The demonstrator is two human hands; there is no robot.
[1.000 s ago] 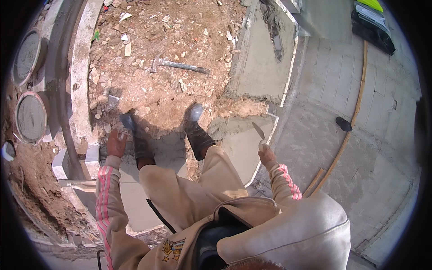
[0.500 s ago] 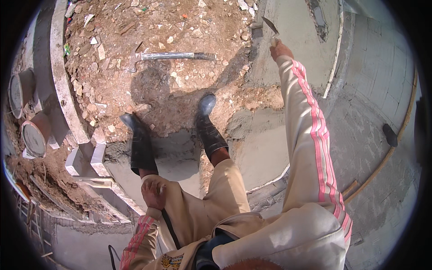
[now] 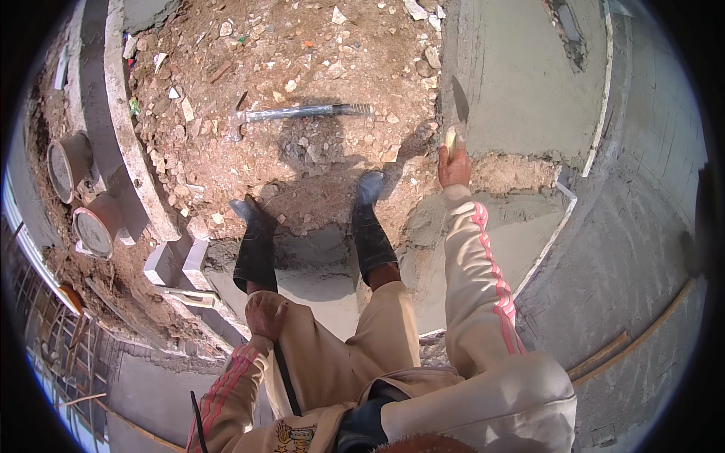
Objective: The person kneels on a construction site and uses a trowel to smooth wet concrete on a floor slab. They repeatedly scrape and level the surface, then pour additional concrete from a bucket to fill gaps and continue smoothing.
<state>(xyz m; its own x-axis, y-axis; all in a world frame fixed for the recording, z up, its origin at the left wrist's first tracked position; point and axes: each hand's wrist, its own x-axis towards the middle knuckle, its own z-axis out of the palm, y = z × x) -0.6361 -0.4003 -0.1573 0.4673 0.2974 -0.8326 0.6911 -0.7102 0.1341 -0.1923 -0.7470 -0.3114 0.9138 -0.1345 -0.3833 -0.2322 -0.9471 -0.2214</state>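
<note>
My right hand is stretched forward, shut on the pale handle of a pointed trowel whose blade points up toward the smooth grey cement slab. My left hand rests on my left thigh with fingers curled and nothing in it. My black rubber boots stand at the edge of wet grey mortar, facing a patch of reddish rubble.
A hammer with a metal handle lies on the rubble ahead. Two round paint cans sit at the left beyond a concrete curb. White blocks lie near my left foot. A curved plastered wall is on the right.
My right arm has come back from a far reach, the trowel now lower and nearer the rubble edge. My left hand stays on my thigh. The view has shifted slightly.
</note>
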